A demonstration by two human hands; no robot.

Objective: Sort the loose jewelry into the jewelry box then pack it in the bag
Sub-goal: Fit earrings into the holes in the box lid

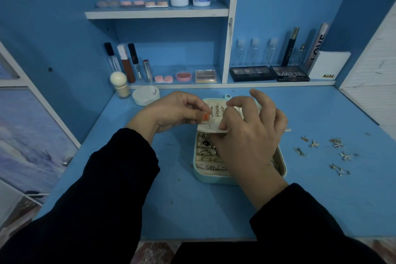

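Both hands working at jewelry box (283, 168), lying open at centre of table (192, 210). Left hand (171, 111) pinching left edge of cream earring panel (209, 127), thumb on top. Right hand (250, 135) curling over panel's right side, gripping it; cannot tell whether stud is sitting between fingertips. Loose earrings (340, 152) lying right of box, well apart. Judging them light, tiny, slippery, with bendable posts: pinching by decorative head looking safest. Panel seeming soft, so needing support while pushing posts through.

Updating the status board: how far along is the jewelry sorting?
Done: gold rings and a chain sit in the open mint-green jewelry box. In hand: left hand and right hand hold its cream earring panel. Remaining: loose gold earrings on the blue desk; closing and bagging. No bag in view.
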